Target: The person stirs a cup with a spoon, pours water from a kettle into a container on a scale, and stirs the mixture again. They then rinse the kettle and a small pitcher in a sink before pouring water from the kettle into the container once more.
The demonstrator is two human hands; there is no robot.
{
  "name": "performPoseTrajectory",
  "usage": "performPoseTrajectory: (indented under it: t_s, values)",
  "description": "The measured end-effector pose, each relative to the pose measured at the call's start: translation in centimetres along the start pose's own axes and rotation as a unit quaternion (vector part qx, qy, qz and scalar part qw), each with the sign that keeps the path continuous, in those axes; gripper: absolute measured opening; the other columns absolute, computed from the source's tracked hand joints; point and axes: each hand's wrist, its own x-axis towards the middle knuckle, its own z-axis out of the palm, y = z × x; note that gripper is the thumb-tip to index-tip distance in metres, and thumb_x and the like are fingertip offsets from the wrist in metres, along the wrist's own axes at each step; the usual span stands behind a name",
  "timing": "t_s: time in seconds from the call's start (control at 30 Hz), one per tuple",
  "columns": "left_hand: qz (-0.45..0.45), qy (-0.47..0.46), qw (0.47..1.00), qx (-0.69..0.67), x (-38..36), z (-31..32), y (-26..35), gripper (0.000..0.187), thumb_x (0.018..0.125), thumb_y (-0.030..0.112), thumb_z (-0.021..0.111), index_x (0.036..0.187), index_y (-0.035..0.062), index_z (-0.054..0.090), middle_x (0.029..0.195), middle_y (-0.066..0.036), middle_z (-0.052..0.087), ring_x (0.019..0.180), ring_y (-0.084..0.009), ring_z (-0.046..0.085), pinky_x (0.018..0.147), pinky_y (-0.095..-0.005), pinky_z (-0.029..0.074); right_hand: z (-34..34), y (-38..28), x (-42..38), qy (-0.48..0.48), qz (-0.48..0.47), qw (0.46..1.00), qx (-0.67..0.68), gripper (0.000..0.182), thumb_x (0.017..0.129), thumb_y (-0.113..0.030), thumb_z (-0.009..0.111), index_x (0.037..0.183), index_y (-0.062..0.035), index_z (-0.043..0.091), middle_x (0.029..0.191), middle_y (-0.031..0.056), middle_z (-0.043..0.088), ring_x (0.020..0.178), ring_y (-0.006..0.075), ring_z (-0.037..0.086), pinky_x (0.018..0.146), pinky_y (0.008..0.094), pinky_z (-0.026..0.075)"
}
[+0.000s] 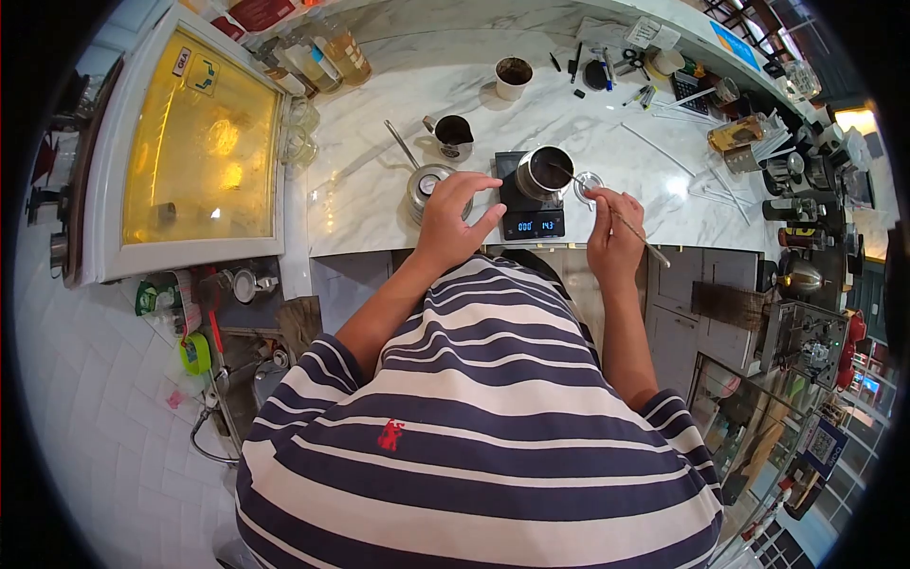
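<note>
My right hand (617,232) grips a long thin bar spoon (654,253) whose far end dips into a metal cup (549,172) with dark contents. The cup stands on a black digital scale (518,169) with a lit blue display. My left hand (453,216) is open, thumb and fingers apart, just left of the scale and holding nothing. Partly under it sits a round steel pot (417,194) with a long handle and a dial on top. Beyond it stands a small metal pitcher (452,133). A small clear glass dish (589,181) lies beside my right fingers.
A white paper cup (514,78) with dark residue stands farther back on the marble counter (408,90). Pens, scissors (629,63) and straws (658,149) lie to the right. A yellow-lit glass-door cabinet (204,142) and several bottles (341,57) are at the left.
</note>
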Motion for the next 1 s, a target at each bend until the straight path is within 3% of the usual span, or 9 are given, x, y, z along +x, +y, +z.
performPoseTrajectory:
  t_s: [0.23,0.53,0.63,1.0]
  values:
    - [0.006,-0.015,1.0,0.006,0.1,0.0,0.1,0.033,0.085,0.012,0.081,0.117,0.0051,0.073,0.114,-0.014,0.072,0.105,-0.0314,0.069,0.094,-0.0393,0.053,0.4,0.1,0.7,0.008,0.001,1.0,0.004,0.009,0.103,-0.006,0.064,0.107,-0.008,0.072,0.101,0.007,0.076,0.094,0.0254,0.071,0.102,0.045,0.045]
    - [-0.013,-0.011,1.0,-0.011,0.1,0.4,-0.1,0.032,0.086,0.02,0.082,0.115,0.0087,0.074,0.112,-0.012,0.073,0.106,-0.0333,0.068,0.093,-0.0422,0.051,0.9,-0.3,0.7,-0.001,-0.015,1.0,0.012,0.009,0.104,-0.007,0.063,0.106,-0.0076,0.072,0.101,0.0069,0.076,0.092,0.0253,0.071,0.102,0.0454,0.045]
    - [0.008,-0.017,1.0,0.004,0.1,0.2,0.0,0.034,0.085,0.012,0.081,0.117,0.0055,0.073,0.113,-0.013,0.072,0.102,-0.0301,0.068,0.093,-0.0388,0.053,-0.1,0.1,0.8,-0.003,0.009,1.0,0.001,0.009,0.103,-0.007,0.064,0.106,-0.008,0.072,0.101,0.0066,0.076,0.093,0.0251,0.071,0.102,0.0454,0.045]
    - [-0.006,-0.012,1.0,-0.006,-0.4,0.4,0.1,0.032,0.086,0.019,0.083,0.115,0.0089,0.074,0.11,-0.012,0.072,0.104,-0.0329,0.068,0.092,-0.042,0.051,-0.1,-0.1,1.1,-0.009,-0.004,1.0,-0.013,0.013,0.107,-0.01,0.061,0.105,-0.0047,0.073,0.102,0.0083,0.077,0.092,0.0278,0.07,0.104,0.0442,0.047]
